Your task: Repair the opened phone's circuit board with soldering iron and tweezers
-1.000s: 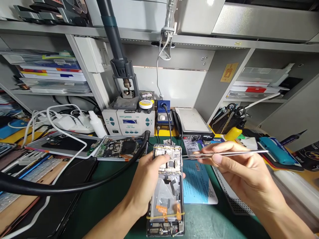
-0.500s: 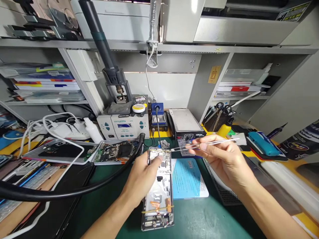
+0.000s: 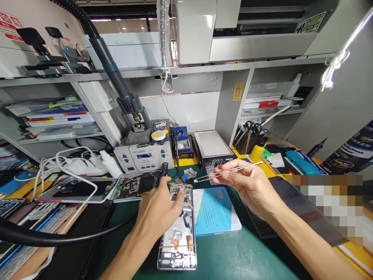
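Observation:
An opened smartphone [image 3: 177,225] lies on the green mat with its circuit board and flat cables exposed. A thin band crosses its lower part. My left hand [image 3: 160,208] is closed on the phone's upper left side, thumb over the circuit board [image 3: 188,196]. Its index finger points up near the end of a black hose [image 3: 164,170]. In my right hand [image 3: 244,181] a pair of metal tweezers [image 3: 217,175] is pinched between thumb and fingers. A small white piece [image 3: 196,181] shows at the tweezer tip, just off the phone's top right corner.
A blue and white card [image 3: 220,210] lies right of the phone. Behind stand a hot-air rework station [image 3: 144,157], a soldering iron holder [image 3: 182,142] and a flat heating plate [image 3: 212,146]. A yellow bottle [image 3: 258,151] is at right. The black hose's cable crosses the left side.
My view has tilted upward and shifted right. My left index finger has lifted away from the phone. The tweezer tip now sits slightly above the phone's corner instead of beside its edge.

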Motion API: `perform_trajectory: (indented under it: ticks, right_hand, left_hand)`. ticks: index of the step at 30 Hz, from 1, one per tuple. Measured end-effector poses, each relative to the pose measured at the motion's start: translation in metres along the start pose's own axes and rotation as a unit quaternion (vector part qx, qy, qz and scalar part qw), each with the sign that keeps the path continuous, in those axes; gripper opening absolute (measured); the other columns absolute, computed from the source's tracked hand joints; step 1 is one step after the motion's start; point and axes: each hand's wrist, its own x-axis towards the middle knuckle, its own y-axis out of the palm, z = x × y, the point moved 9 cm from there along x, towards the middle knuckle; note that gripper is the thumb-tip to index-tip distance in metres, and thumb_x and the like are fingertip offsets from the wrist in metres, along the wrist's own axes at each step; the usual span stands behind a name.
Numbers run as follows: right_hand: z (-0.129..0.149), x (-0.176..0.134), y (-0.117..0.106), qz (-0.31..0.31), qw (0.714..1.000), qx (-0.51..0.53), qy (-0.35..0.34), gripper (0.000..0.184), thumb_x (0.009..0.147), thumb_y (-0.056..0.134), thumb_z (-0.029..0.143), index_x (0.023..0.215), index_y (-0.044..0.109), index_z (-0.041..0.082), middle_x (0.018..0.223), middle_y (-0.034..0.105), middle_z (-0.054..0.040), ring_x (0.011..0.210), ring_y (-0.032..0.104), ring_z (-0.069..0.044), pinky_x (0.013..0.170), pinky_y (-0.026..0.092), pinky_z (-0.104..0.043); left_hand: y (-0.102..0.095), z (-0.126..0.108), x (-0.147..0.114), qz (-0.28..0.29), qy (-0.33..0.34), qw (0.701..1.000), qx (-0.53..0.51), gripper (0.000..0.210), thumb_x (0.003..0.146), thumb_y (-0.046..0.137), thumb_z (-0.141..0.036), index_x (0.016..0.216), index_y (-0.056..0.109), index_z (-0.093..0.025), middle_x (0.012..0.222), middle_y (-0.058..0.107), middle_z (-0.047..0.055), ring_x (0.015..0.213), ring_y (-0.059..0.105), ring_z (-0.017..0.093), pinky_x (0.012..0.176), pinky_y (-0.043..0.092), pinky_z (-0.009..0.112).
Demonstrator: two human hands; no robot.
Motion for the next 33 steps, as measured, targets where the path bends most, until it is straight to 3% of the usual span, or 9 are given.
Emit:
perform_trajectory:
  ticks: [7, 12, 15, 17, 23, 29, 33]
  right_hand:
    - [0.000, -0.002, 0.003, 0.008, 1.000, -0.007, 0.002, 0.020, 0.070, 0.092, 0.026, 0.081, 0.078, 0.018, 0.092, 0.080, -0.0074, 0.090, 0.078, -0.026, 0.088, 0.064, -0.040]
    - [-0.001, -0.003, 0.006, 0.021, 0.999, -0.033, -0.006, 0.022, 0.071, 0.092, 0.030, 0.084, 0.078, 0.018, 0.097, 0.081, -0.0094, 0.092, 0.078, -0.027, 0.088, 0.064, -0.041]
    - [-0.002, -0.006, 0.008, 0.031, 0.998, -0.049, -0.012, 0.022, 0.073, 0.091, 0.031, 0.085, 0.078, 0.019, 0.100, 0.081, -0.0096, 0.095, 0.078, -0.028, 0.090, 0.063, -0.042]
    - [-0.002, -0.008, 0.011, 0.044, 0.997, -0.057, -0.015, 0.020, 0.075, 0.090, 0.031, 0.086, 0.078, 0.019, 0.103, 0.081, -0.0089, 0.097, 0.078, -0.029, 0.092, 0.063, -0.041]
    - [-0.003, -0.012, 0.018, 0.075, 0.994, -0.070, -0.026, 0.012, 0.082, 0.086, 0.027, 0.088, 0.078, 0.021, 0.108, 0.079, -0.0066, 0.096, 0.078, -0.025, 0.090, 0.063, -0.034]
    - [-0.002, -0.015, 0.021, 0.088, 0.993, -0.077, -0.033, 0.008, 0.085, 0.083, 0.026, 0.090, 0.079, 0.022, 0.109, 0.079, -0.0070, 0.092, 0.079, -0.023, 0.085, 0.064, -0.032]
    - [0.006, -0.017, 0.018, 0.074, 0.994, -0.065, -0.048, 0.005, 0.085, 0.082, 0.026, 0.090, 0.081, 0.023, 0.106, 0.079, -0.0067, 0.092, 0.079, -0.026, 0.085, 0.066, -0.036]
  left_hand:
    - [0.004, -0.002, -0.004, 0.005, 0.011, 0.998, 0.068, 0.061, 0.093, 0.049, -0.049, 0.139, 0.055, -0.009, 0.086, 0.076, 0.019, 0.090, 0.072, 0.040, 0.072, 0.044, 0.041]
    - [-0.004, -0.001, -0.004, -0.015, 0.015, 0.998, 0.053, 0.051, 0.090, 0.053, -0.050, 0.119, 0.068, -0.011, 0.081, 0.072, 0.020, 0.083, 0.069, 0.043, 0.071, 0.041, 0.042]
    - [-0.015, -0.004, -0.007, -0.032, 0.024, 0.999, -0.018, 0.044, 0.092, 0.052, -0.050, 0.115, 0.067, -0.016, 0.070, 0.065, 0.010, 0.074, 0.064, 0.034, 0.069, 0.037, 0.038]
    - [-0.016, -0.011, -0.010, -0.007, 0.046, 0.994, -0.104, 0.039, 0.095, 0.050, -0.052, 0.108, 0.068, -0.020, 0.066, 0.058, 0.003, 0.066, 0.058, 0.024, 0.065, 0.036, 0.033]
    - [0.005, -0.027, -0.016, 0.124, 0.062, 0.930, -0.341, 0.034, 0.090, 0.063, -0.051, 0.094, 0.074, -0.019, 0.068, 0.052, -0.002, 0.058, 0.041, 0.011, 0.054, 0.030, 0.025]
    - [0.017, -0.020, -0.012, 0.143, 0.000, 0.874, -0.464, 0.031, 0.082, 0.070, -0.047, 0.078, 0.068, -0.016, 0.058, 0.035, -0.008, 0.048, 0.021, 0.005, 0.045, 0.015, 0.022]
    - [0.015, -0.016, -0.010, 0.138, -0.021, 0.852, -0.505, 0.029, 0.079, 0.071, -0.044, 0.082, 0.069, -0.015, 0.065, 0.045, -0.005, 0.047, 0.024, 0.003, 0.042, 0.013, 0.021]
